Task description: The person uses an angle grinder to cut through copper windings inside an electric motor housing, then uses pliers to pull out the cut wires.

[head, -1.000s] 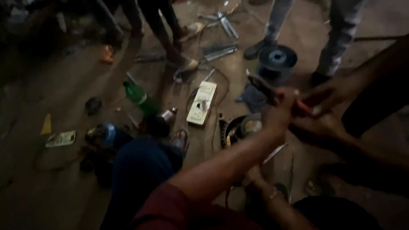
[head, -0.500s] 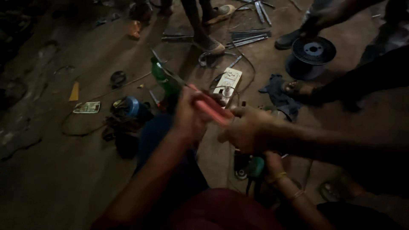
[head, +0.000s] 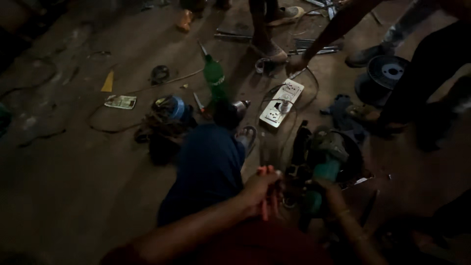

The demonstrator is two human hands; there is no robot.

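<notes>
The left hand (head: 262, 189) grips an orange-handled tool (head: 265, 196); the right hand (head: 326, 189) clasps the green angle grinder (head: 326, 164), seemingly mid-adjustment, so steady bracing matters next.

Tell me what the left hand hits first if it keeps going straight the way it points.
Probably the grey cable on the floor, then the white power strip beyond it. The left hand, closed on an orange-handled tool, points up-frame and slightly right; depth is unclear in this dim view.
</notes>
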